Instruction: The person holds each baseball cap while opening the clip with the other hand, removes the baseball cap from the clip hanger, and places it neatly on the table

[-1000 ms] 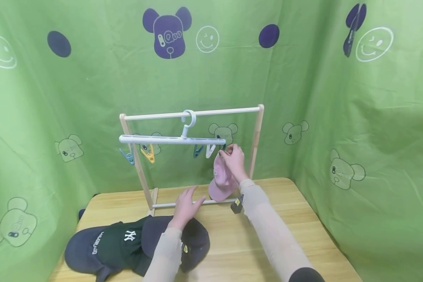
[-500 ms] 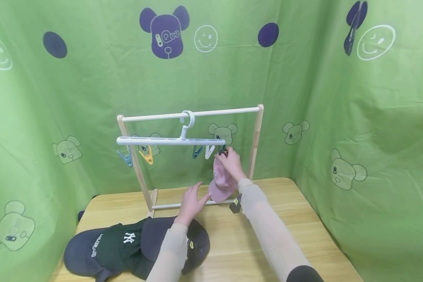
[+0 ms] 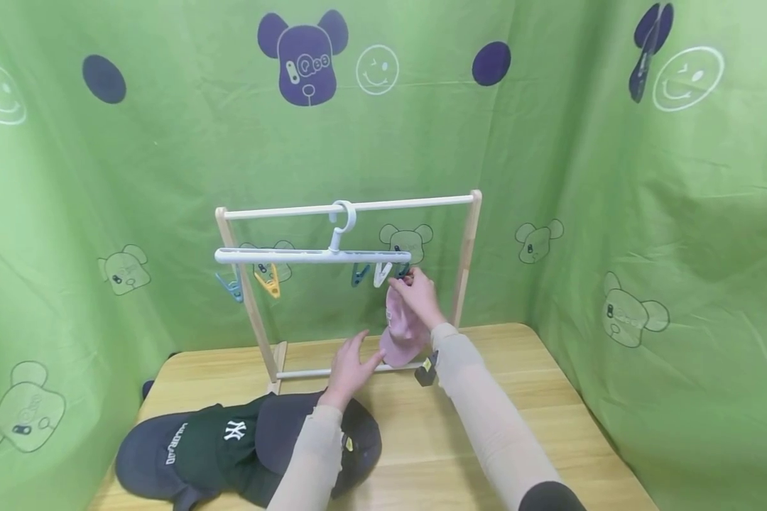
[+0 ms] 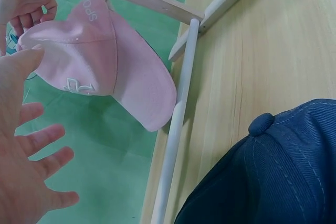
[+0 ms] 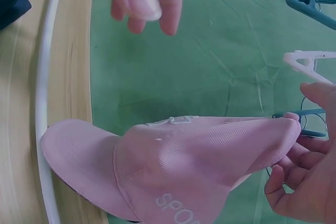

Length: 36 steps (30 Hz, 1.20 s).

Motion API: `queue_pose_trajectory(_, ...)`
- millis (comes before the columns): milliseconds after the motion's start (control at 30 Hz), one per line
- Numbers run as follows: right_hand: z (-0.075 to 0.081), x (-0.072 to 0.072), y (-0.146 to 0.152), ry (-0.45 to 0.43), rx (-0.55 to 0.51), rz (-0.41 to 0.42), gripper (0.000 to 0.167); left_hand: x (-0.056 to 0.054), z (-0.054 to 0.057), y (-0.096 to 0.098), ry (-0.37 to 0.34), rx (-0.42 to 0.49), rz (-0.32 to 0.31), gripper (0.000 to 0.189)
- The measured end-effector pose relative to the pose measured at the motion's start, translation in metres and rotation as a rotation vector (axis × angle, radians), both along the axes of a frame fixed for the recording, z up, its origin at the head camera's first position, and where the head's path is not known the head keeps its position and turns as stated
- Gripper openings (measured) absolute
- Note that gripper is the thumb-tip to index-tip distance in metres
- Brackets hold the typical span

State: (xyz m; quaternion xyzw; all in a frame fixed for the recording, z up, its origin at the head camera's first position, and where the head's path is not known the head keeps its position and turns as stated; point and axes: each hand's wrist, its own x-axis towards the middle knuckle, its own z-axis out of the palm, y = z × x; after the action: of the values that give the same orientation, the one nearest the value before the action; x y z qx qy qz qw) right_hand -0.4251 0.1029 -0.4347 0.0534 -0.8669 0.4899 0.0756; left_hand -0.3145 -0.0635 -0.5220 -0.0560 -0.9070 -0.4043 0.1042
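Note:
A pink baseball cap hangs brim-down at the right end of the hanger. In the right wrist view, a teal clip meets the cap's upper edge. My right hand is around that edge and clip; its curled fingers lie behind the cap, while the thumb stands apart from it. Spread wide, the fingers of my left hand are below and left of the cap, holding nothing, with the thumb close to the brim in the head view.
Dark caps, one navy and one green, lie overlapping at the table's front left. The hanger hooks over a wooden rack. Blue, yellow and white clips dangle from it. Green curtains surround the table.
My left hand has moved slightly right, towards the pink cap's brim. My right hand has shifted a little down and left beside the clip, and more of the teal clip shows.

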Motion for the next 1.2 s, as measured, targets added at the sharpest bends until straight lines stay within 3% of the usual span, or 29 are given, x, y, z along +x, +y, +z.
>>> queue_pose_trajectory(367, 0.006, 0.002, -0.003, -0.025, -0.022, -0.076, 0.038, 0.0, -0.001, 0.003, -0.004, 0.001, -0.003, 0.067)
queue_pose_trajectory(600, 0.005, 0.004, -0.004, -0.027, 0.042, -0.077, 0.028, -0.001, -0.003, 0.005, -0.002, 0.006, -0.016, 0.069)
queue_pose_trajectory(933, 0.005, 0.009, -0.005, -0.05, -0.008, -0.058, 0.026, 0.001, -0.004, 0.004, -0.005, 0.039, -0.023, 0.068)
queue_pose_trajectory(1200, 0.011, 0.014, -0.005, -0.051, -0.025, -0.078, 0.026, 0.0, -0.003, 0.007, -0.034, 0.061, -0.031, 0.078)
